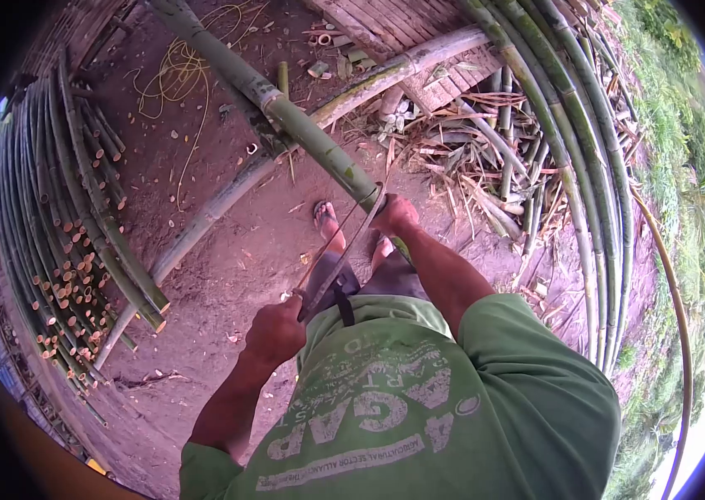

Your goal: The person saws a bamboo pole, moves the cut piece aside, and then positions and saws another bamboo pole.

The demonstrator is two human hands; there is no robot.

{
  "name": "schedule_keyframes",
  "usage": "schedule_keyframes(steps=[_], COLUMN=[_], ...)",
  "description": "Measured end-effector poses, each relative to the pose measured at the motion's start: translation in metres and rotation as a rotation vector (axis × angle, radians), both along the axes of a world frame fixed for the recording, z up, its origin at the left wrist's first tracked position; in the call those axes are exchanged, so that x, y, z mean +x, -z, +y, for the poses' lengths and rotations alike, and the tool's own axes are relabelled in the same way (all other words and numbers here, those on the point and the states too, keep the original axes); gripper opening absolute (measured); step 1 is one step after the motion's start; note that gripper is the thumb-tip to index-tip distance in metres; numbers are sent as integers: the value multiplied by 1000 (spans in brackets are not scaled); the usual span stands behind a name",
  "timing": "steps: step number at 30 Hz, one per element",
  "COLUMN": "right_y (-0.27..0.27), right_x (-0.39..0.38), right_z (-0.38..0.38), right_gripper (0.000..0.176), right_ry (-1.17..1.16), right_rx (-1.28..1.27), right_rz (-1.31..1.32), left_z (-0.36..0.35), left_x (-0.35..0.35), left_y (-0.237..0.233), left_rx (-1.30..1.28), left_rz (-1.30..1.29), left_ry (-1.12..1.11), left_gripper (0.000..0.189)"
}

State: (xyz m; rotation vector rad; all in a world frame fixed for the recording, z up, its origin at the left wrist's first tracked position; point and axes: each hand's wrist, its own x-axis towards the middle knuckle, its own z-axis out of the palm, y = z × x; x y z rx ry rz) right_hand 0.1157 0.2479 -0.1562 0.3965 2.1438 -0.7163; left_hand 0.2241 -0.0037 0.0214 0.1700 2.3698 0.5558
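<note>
A thick green bamboo pole (319, 146) runs from the top left down to my right hand (396, 215), which is closed around its near end. My left hand (277, 329) is closed on the lower end of a thin bow-shaped saw (337, 265). The saw slants up from that fist, and its far end lies against the pole beside my right hand. The pole crosses over a long pale bamboo (202, 221) near a dark upright support.
Cut bamboo poles (36, 217) are stacked at the left. Long green poles (590, 158) curve down the right side. A slatted bamboo platform (419, 50) stands above scraps (485, 158). Yellow cord (181, 71) lies on the dirt ground (194, 333).
</note>
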Motion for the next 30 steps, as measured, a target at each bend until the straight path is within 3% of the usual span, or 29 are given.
schedule_keyframes(steps=[2, 4, 6, 9, 13, 16, 18, 20, 21, 23, 25, 28, 30], right_y=[7, 8, 7, 7, 0, 9, 11, 10, 5, 16, 7, 2, 3], right_x=[6, 6, 10, 10, 9, 2, 9, 1, 3, 3, 9, 0, 6], right_z=[-5, -9, -10, -7, -6, -5, -6, 3, 4, 4, 1, 0, 2], right_gripper=[59, 55, 54, 53, 53, 56, 58, 57, 57, 56, 57, 59, 59], right_ry=[24, 35, 41, 70, 57, 36, 17, 32, 34, 21, 52, 40, 16], right_rx=[57, 87, 81, 91, 35, 70, 74, 81, 46, 61, 34, 8, 17], right_rz=[58, 56, 44, 65, 20, 42, 38, 46, 24, 57, 14, 9, 11], left_z=[5, 36, 59, 65, 8, 23, 61, 75, 72, 49, 24, 37, 78], left_x=[1, -40, -53, -58, 6, -18, -65, -73, -70, -32, -4, -32, -85], left_y=[18, 76, 100, 96, 1, 30, 113, 143, 144, 79, 23, 54, 100], left_rx=[-26, 48, 50, 72, 13, 39, 69, 71, 50, 19, -52, 1, -10], left_rz=[-6, 32, 80, 148, 1, 9, 89, 145, 161, 63, -26, -1, 41], left_ry=[14, -18, 4, 60, -40, -61, -21, 4, 17, -96, -50, -25, 23], left_gripper=[31, 29, 27, 27, 27, 27, 29, 31, 33, 21, 21, 33, 30])
